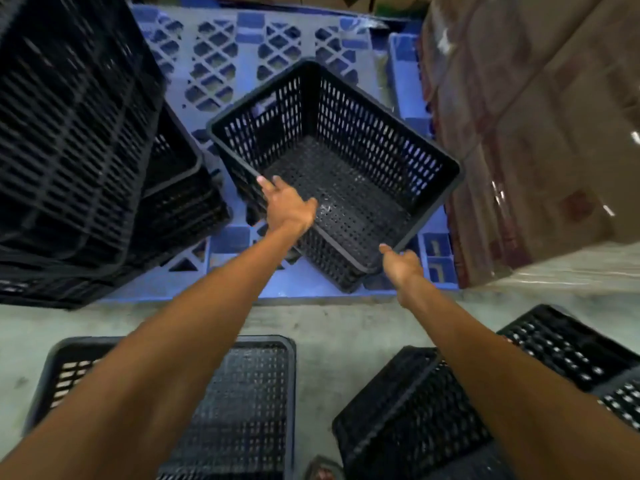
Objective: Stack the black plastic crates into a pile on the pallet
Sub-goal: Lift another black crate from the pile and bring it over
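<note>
Black crate on blue pallet; both hands at rim.

Left crate stack blurred, cut off by frame edge.

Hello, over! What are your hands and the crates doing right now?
Left hand and right hand on open crate's near rim. Crate sits on blue pallet. Tall crate stack close left.

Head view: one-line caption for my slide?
Both hands, left and right, at the near rim of an open crate on the blue pallet.
</note>
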A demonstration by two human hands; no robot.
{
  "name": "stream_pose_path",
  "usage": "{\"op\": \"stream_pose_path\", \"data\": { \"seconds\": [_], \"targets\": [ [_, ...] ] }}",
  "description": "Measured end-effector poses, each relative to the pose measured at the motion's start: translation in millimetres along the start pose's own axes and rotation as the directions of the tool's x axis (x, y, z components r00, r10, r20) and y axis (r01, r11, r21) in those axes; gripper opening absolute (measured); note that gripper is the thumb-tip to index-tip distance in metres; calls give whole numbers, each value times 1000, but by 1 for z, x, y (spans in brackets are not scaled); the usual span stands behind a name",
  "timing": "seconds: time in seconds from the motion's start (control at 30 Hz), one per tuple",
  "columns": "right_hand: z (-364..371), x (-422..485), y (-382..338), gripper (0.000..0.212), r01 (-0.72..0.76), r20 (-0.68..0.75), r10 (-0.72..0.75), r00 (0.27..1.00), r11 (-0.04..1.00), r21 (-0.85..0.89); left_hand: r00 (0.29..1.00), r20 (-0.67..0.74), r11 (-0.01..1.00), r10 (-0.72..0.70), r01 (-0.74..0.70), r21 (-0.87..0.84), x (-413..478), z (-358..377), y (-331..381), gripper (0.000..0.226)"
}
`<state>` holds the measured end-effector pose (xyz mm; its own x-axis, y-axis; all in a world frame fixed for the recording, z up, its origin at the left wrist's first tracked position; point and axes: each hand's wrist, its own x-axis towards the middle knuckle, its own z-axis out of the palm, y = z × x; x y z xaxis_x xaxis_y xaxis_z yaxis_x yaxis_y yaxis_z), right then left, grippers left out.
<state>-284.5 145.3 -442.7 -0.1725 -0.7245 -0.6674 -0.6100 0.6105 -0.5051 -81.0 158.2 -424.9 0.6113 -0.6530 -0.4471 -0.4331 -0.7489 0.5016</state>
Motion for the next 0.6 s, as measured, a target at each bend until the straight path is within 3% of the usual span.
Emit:
{"op": "stream_pose_path", "data": {
  "seconds": [0.13, 0.33, 0.47, 0.53, 0.6],
  "targets": [
    [21, 9, 15, 40, 70, 6, -70, 998, 997, 34, 977, -124, 946, 173, -129, 299, -10, 35, -15, 92],
    [-9, -7, 41, 33, 35, 44, -35, 998, 999, 11, 991, -118, 862, 65, 4, 507, -16, 16, -18, 89],
    [-75, -8, 78, 49, -58, 34, 67, 997, 976, -211, 988, -153, 821, -12, 97, 563, -9, -15, -37, 96],
    [-110, 2, 89, 54, -80, -1, 87, 996, 915, -395, 978, -204, 804, -35, 149, 575, -3, -32, -62, 108],
    [-137, 15, 95, 59, -115, -44, 107, 993, 866, -486, 995, -89, 798, -54, 97, 594, 4, -41, -84, 128]
  ]
}}
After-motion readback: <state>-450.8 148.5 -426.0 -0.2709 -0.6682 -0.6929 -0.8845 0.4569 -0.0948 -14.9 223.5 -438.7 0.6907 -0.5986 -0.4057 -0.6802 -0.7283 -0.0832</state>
